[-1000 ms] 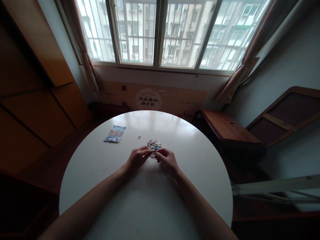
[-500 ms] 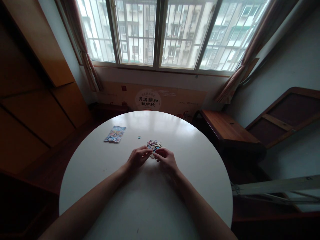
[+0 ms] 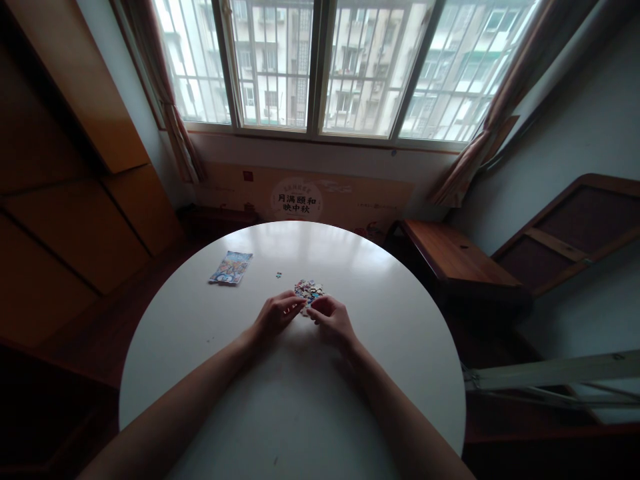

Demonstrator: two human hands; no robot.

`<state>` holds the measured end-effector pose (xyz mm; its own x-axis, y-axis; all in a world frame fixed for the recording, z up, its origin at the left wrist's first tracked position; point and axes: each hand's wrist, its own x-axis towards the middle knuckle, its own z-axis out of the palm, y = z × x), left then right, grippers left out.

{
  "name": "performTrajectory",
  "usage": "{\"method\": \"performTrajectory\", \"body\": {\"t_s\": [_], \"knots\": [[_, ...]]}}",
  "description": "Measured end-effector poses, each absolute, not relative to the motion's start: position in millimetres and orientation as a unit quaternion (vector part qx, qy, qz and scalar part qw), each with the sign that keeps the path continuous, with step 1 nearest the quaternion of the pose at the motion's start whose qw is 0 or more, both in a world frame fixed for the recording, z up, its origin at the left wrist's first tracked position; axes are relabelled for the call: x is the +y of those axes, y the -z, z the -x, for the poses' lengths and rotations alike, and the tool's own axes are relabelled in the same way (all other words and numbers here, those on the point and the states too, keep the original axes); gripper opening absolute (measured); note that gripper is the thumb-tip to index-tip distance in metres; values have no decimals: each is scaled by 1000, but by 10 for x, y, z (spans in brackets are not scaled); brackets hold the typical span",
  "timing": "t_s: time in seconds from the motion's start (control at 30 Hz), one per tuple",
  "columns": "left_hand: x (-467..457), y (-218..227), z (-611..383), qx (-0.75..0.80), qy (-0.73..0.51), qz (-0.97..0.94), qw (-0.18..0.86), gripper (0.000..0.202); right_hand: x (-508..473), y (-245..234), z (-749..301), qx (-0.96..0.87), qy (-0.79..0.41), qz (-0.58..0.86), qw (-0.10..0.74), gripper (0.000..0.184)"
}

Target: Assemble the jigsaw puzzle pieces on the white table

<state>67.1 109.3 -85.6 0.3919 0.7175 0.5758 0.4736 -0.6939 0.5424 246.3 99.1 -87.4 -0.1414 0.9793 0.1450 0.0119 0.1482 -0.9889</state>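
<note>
Multicoloured, flat jigsaw puzzle pieces with knobbed edges (image 3: 311, 291) lie in a loose heap on a round, glossy white table (image 3: 300, 407), just beyond the person's fingertips and slightly beyond the table's middle.

Both bare forearms come in from the bottom of the view and slant inward, so that the two hands nearly meet at the near side of the heap. The left forearm (image 3: 193, 390) runs up and to the right, low over the tabletop; the left hand (image 3: 277, 313) is turned with its back upward, the wrist slightly bent, the fingers stretched toward the right and drawn close to the thumb at their tips. The right forearm (image 3: 400, 400) mirrors it, running up and to the left; the right hand (image 3: 335, 321) is more rounded, its index finger arched and its thumb brought near it, the other fingers curled beneath. A narrow gap parts the two sets of fingertips. Whether either hand grips a piece is too small to tell.

One separate small bluish puzzle piece (image 3: 279, 275) lies to the left of the heap, apart from it. Farther left, near the table's far-left edge, rests a rectangular, mostly blue printed packet or sheet (image 3: 231, 268), lying flat and slightly askew.
</note>
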Motion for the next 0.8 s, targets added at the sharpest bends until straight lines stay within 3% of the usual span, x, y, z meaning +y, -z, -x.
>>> {"method": "performTrajectory", "body": {"t_s": [0.8], "knots": [[1119, 872, -651, 335, -419, -827, 169, 22, 1007, 883, -2477, -573, -493, 431, 493, 31]]}}
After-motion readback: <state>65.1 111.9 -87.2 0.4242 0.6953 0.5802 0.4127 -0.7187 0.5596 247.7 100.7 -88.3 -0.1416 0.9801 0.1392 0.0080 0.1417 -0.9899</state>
